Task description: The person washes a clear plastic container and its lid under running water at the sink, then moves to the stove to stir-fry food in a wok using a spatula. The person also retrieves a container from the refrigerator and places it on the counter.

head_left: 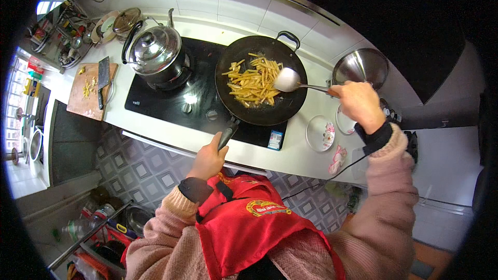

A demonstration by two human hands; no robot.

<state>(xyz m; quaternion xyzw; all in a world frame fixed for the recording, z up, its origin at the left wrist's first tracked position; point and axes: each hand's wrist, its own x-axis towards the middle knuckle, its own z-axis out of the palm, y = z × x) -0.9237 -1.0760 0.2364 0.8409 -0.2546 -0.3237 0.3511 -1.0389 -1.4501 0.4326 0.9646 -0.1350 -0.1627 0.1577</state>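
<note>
A dark wok (238,52) sits on the right burner of a black glass cooktop (155,101). My left hand (208,158) is closed around the wok's handle (226,138) at its near side. With my right hand (360,105) I grip a metal spatula (288,80) by its handle. The spatula's blade rests over the right side of the strips of food (251,80), which look like browned potato strips. They lie heaped in the middle of the wok.
A steel kettle (155,49) stands on the left burner. Further left, a cleaver (104,75) and chopped bits lie on a wooden cutting board (85,93). Right of the wok are a white bowl (314,134), a pink-and-white cloth or packet (337,159) and a large steel bowl (363,65).
</note>
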